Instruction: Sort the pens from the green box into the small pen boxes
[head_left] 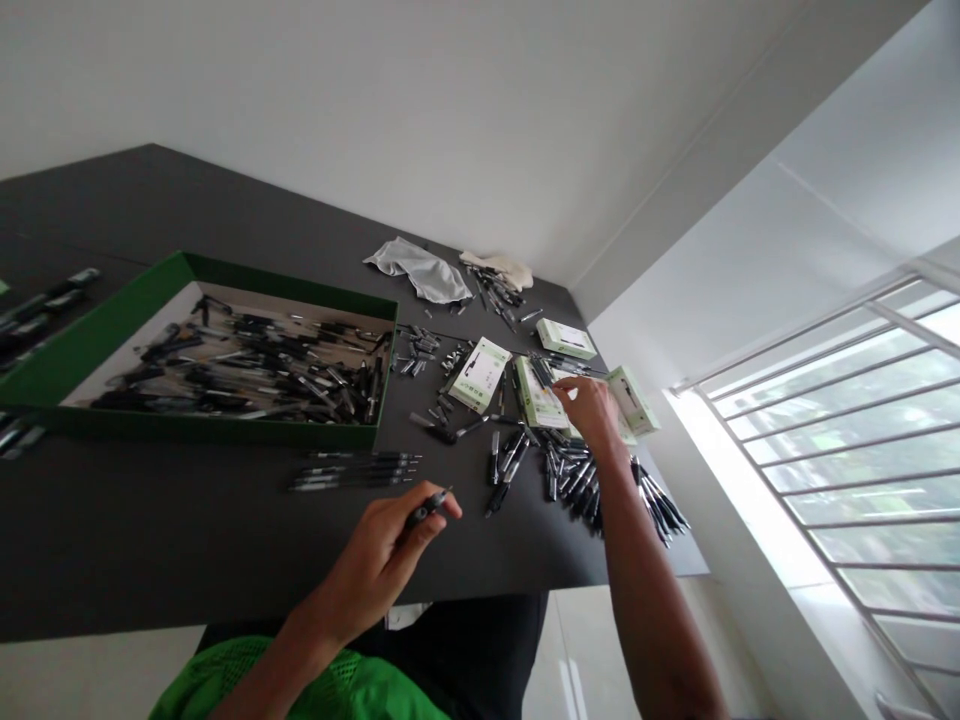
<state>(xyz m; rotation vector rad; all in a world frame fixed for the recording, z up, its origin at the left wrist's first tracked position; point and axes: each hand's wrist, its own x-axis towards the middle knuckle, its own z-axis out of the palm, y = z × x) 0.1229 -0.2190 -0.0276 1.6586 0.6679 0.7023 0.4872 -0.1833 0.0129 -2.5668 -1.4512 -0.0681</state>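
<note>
My left hand (390,545) is closed around a black pen (426,508), its thin tip pointing up and right, above the near part of the dark table. Out to the right, my right hand (592,408) has its fingers pinched together over the green-and-white pen boxes. Whatever the fingertips hold, if anything, is too small to make out. Just left of them, dark pen parts (540,372) lie at an open pen box (529,395). Below my right wrist a heap of black pens (581,485) is spread on the table.
A green tray (386,365) full of loose pens stands on the left. Several refills (356,470) lie in front of it. Small clear caps (416,350) and a pen box (480,373) are mid-table. A grey cloth (424,270) lies near the wall; a barred window (847,470) is at right.
</note>
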